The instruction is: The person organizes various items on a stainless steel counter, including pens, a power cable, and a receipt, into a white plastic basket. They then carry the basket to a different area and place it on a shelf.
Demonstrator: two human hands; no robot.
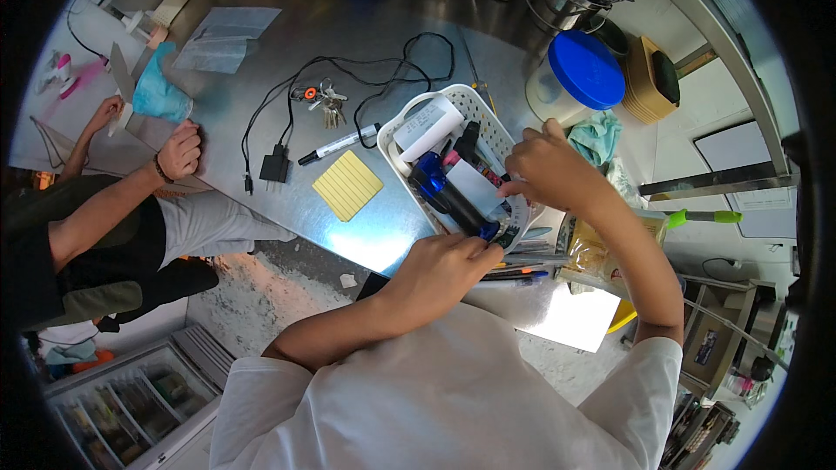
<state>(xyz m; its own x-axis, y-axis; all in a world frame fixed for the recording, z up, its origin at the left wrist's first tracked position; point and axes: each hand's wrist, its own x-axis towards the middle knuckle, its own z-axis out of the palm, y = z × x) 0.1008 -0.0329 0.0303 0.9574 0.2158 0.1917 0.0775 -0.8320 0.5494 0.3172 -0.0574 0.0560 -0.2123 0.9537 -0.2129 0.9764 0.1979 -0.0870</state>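
A white perforated plastic basket (499, 121) sits at the table's near edge, filled with small items. Inside are a paper roll (428, 127), a glossy blue-and-black handheld device (450, 199) and a white card or paper piece (473, 186). My right hand (552, 166) reaches over the basket's right side, its thumb and fingers bent down among the contents. At the near end, my left hand (447, 267) has curled fingertips against the rim, close to the device's lower end. What either hand grips is hidden by the fingers.
Left of the basket lie a yellow lined notepad (347, 186), a marker (339, 143), a black charger (274, 164) with cable, and keys (332, 108). Several pens (516, 275) lie near the basket. A blue-lidded tub (584, 72) stands beyond. Another person's hand (179, 150) rests at the table's left edge.
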